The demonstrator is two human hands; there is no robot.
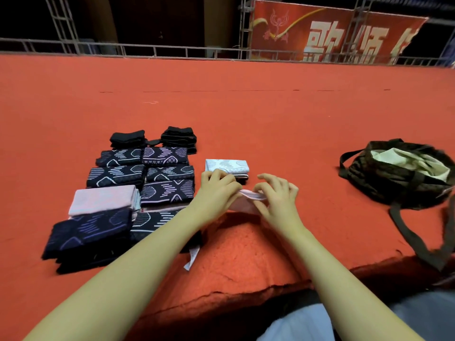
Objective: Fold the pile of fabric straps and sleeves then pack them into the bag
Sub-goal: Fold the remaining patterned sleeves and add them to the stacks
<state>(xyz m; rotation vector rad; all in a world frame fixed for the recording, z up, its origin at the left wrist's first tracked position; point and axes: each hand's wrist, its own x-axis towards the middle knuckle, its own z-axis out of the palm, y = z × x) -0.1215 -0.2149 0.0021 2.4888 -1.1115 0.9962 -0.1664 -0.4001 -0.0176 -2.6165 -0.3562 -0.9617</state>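
Observation:
A small pink fabric piece (246,201) lies on the red carpet between my hands. My left hand (218,190) pinches its left end and my right hand (277,193) pinches its upper edge with curled fingers. Just behind my hands sits a folded white patterned sleeve (227,165). To the left, several folded dark patterned sleeves (118,177) lie in rows, with a folded pink piece (103,199) among them and two black stacks (178,137) at the back. The dark bag (384,175) stands open at the right, showing a pale lining.
The bag's long strap (416,239) trails toward the carpet's front edge (246,291), which drops off above my lap. A white label strip (193,258) hangs out from under my left forearm. A metal railing (172,51) and a red banner (332,33) stand far behind.

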